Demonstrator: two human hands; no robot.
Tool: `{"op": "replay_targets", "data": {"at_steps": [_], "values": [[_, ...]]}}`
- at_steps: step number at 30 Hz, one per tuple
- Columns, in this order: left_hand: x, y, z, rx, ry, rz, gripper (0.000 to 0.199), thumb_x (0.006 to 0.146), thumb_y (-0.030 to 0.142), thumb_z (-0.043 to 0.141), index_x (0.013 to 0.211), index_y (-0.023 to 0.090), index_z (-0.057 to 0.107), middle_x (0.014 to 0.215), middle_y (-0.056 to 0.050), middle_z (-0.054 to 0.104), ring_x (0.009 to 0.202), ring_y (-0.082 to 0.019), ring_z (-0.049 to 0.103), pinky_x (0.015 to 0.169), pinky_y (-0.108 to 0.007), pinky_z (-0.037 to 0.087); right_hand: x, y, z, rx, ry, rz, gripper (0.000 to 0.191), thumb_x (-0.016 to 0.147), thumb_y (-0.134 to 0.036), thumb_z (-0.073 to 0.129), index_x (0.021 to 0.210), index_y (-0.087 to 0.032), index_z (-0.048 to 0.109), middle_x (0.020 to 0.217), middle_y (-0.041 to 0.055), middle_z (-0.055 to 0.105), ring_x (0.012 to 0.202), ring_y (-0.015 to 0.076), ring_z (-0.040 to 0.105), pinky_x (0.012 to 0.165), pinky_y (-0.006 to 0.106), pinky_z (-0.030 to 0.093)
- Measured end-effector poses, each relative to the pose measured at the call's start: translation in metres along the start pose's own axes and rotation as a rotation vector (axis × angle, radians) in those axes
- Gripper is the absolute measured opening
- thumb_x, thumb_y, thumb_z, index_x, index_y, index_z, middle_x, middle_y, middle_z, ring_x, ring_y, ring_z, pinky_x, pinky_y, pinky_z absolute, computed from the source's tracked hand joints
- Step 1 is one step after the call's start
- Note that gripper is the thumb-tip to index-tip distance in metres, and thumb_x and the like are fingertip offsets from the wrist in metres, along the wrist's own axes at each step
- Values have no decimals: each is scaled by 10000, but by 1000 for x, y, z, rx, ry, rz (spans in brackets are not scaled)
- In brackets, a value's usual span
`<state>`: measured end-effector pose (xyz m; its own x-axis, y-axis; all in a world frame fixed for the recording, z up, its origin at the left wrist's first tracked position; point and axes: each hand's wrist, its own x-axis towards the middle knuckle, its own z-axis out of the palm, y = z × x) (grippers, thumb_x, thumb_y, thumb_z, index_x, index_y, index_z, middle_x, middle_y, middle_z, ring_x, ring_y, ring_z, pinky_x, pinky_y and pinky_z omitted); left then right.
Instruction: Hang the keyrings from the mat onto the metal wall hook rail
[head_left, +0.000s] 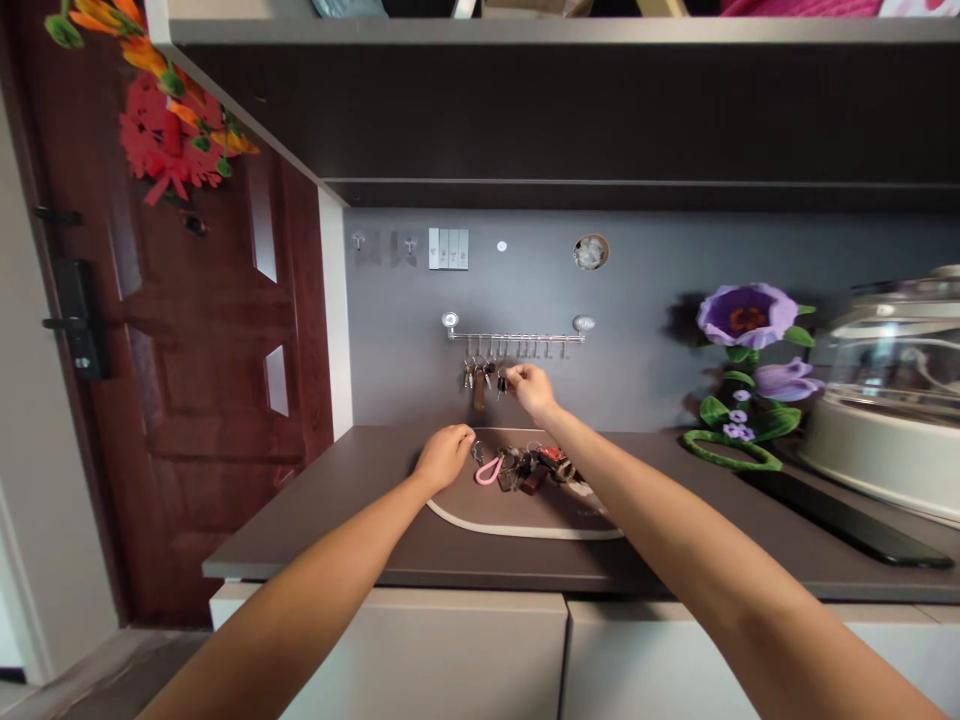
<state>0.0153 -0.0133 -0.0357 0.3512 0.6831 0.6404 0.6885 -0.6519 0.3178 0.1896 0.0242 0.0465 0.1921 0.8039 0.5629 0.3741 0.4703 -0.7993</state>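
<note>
My right hand [529, 388] is raised to the metal hook rail [517, 338] on the wall, thumb and fingers pinched at a small bunch of keys [502, 383] just under the hooks. Left of it, several keys [471, 374] and a brown tag [479, 390] hang from the rail. Low over the left side of the mat [525, 530], my left hand [446, 455] has its fingers curled together beside a metal key ring [478, 452]; whatever they hold is hidden. On the mat lie a pink loop strap [489, 471] and a heap of keys and key fobs [534, 472].
At the right stand a purple crocheted flower [748, 315] and a clear-domed appliance [892, 400], with a black flat object [847, 515] in front. A shelf [562, 110] overhangs the counter [322, 515]. A dark red door [202, 400] is at the left.
</note>
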Motion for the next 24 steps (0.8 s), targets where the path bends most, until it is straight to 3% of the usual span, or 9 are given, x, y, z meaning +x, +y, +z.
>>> {"op": "replay_targets", "data": {"at_steps": [5, 12, 24], "values": [[0, 0, 0, 4, -8, 8, 254, 843, 225, 343, 794, 176, 588, 772, -40, 617, 745, -154, 521, 673, -255, 352, 27, -15, 7, 49, 90, 93, 130, 731, -213, 474, 647, -144, 545, 593, 12, 581, 525, 95, 533, 556, 211, 435], [0, 1, -1, 3, -39, 6, 259, 847, 216, 339, 781, 173, 586, 762, -38, 615, 728, -146, 523, 666, -246, 354, 54, -11, 20, -22, 203, 167, 130, 716, -199, 522, 722, -120, 625, 634, 47, 634, 600, 124, 605, 603, 208, 455], [2, -1, 0, -11, -35, 1, 260, 845, 213, 339, 774, 171, 585, 752, -35, 613, 720, -141, 524, 667, -245, 360, 59, -4, 23, 1, 217, 244, 149, 740, -201, 514, 772, -110, 628, 627, 53, 632, 552, 112, 600, 528, 185, 438]]}}
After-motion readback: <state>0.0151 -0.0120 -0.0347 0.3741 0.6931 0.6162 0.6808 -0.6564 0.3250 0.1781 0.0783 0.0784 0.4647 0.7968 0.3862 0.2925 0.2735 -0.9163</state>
